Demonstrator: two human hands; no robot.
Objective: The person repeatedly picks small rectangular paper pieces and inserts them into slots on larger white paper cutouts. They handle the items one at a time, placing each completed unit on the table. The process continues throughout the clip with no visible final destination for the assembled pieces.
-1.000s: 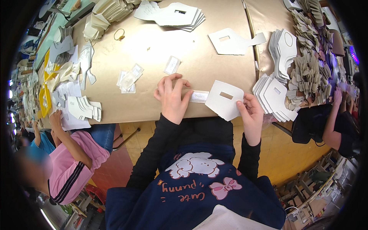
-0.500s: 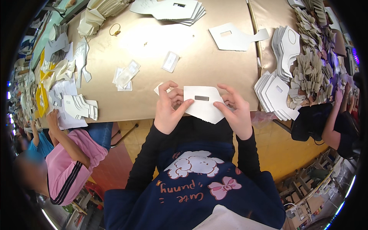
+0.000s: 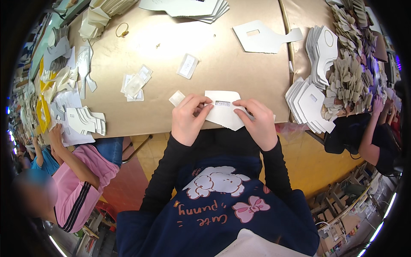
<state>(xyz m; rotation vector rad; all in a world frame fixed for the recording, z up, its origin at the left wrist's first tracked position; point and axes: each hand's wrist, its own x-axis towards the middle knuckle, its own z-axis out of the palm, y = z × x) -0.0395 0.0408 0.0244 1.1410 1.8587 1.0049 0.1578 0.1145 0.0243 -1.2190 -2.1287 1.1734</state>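
A white flat cut piece (image 3: 227,116) with a small rectangular window lies at the table's front edge. In the window shows a narrow label (image 3: 222,103) with lettering. My left hand (image 3: 187,121) pinches at the window's left end, thumb and fingertips together. At its right end, my right hand (image 3: 260,123) presses thumb and fingers onto the piece in the same way. Beside my left fingers lies a small pale square packet (image 3: 176,98). Whether the fingers grip the label itself or only the white piece's surface is too small to make out.
Small clear packets (image 3: 136,85) and a single packet (image 3: 187,66) lie farther left. White pieces are stacked at the right (image 3: 305,105) and at the far side (image 3: 188,7); one handled cut piece (image 3: 261,36) lies alone. A co-worker in a pink sleeve (image 3: 85,171) sits at left.
Both hands have come closer together, fingertips moving from the piece's sides to the window's ends. The white piece has shifted slightly away from me and lies flatter; lettering now shows in its window.
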